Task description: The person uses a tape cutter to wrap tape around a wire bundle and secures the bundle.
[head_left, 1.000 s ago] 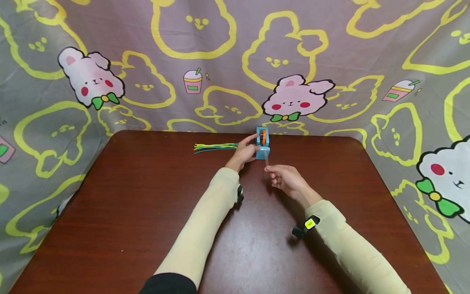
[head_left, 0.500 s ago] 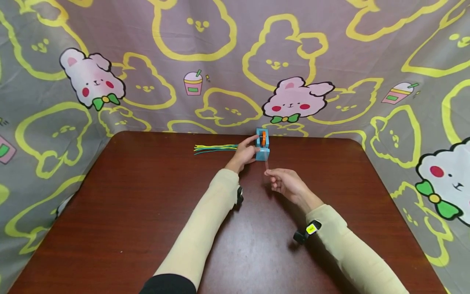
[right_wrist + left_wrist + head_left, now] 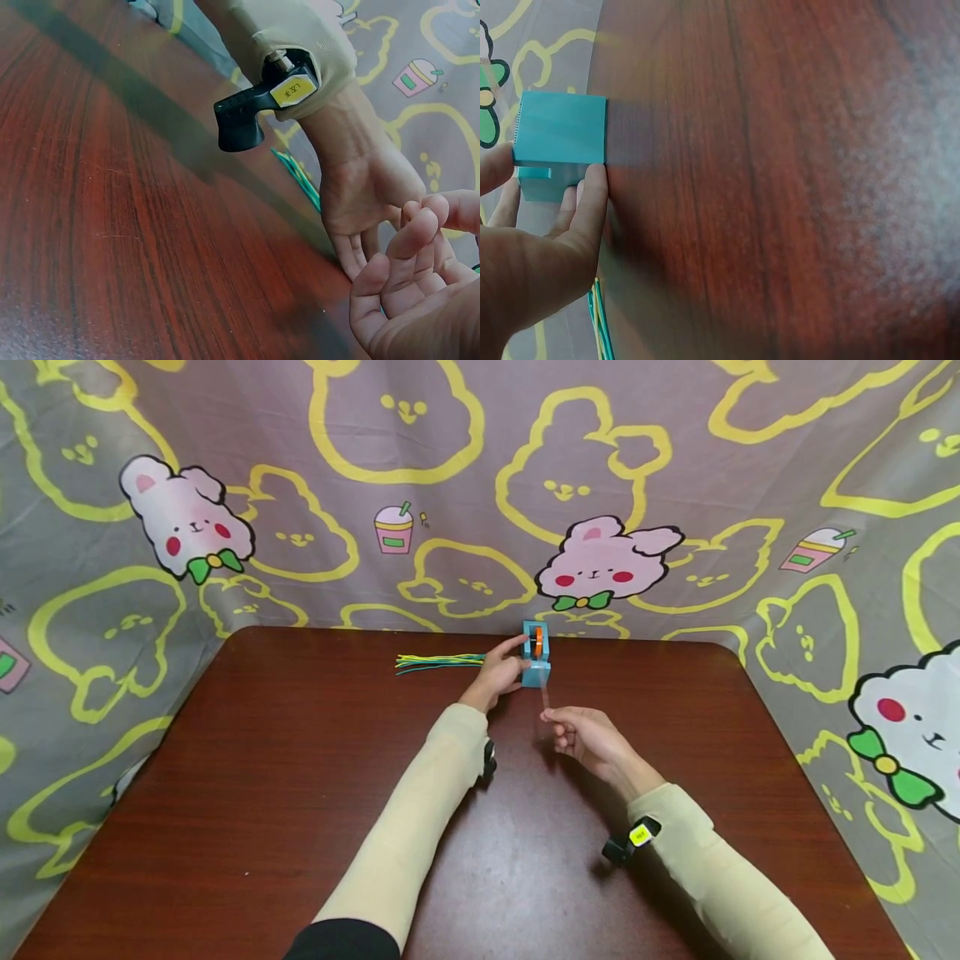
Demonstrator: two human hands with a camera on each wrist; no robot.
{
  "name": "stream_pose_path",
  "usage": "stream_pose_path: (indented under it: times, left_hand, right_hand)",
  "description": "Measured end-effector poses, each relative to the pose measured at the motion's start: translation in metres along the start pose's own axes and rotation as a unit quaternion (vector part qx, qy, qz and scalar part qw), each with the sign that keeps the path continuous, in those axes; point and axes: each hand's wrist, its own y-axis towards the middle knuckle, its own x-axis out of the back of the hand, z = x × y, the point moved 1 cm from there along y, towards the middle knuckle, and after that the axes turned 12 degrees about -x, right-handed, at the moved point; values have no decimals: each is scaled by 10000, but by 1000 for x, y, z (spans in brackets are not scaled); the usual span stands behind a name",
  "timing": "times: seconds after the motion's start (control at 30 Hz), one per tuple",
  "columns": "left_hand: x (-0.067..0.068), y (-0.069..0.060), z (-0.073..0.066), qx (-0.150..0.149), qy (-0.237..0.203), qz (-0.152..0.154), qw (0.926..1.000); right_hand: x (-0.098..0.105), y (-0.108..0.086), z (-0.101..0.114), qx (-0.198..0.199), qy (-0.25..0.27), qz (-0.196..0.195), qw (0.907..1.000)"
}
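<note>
A blue tape dispenser [image 3: 536, 675] with an orange reel [image 3: 538, 642] stands at the table's back edge. My left hand [image 3: 501, 675] grips it from its left side; in the left wrist view, fingers and thumb of that hand [image 3: 547, 247] lie around the blue body [image 3: 561, 127]. A clear strip of tape [image 3: 546, 696] runs from the dispenser's front towards me. My right hand [image 3: 592, 735] pinches its end between thumb and forefinger. In the right wrist view the right hand [image 3: 420, 292] covers the dispenser, and the strip cannot be made out.
Thin yellow and green strands [image 3: 438, 662] lie on the brown table [image 3: 300, 760] left of the left hand, partly behind it. A patterned cloth [image 3: 450, 485] hangs behind the table and along both sides. Each wrist wears a small black camera.
My right hand has drawn slightly back towards me, and the strip between it and the dispenser looks a little longer. The left hand has stayed on the dispenser.
</note>
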Motion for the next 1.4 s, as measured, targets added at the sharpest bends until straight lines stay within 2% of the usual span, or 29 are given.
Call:
stream_pose_path:
  times: [0.43, 1.4]
  left_hand:
    - [0, -1, 0, -35, -35, -2, 10000]
    - [1, 1, 0, -24, -95, 29, 9999]
  right_hand:
    - [0, -5, -3, -55, -104, -76, 9999]
    - [-3, -15, -9, 47, 53, 206, 9998]
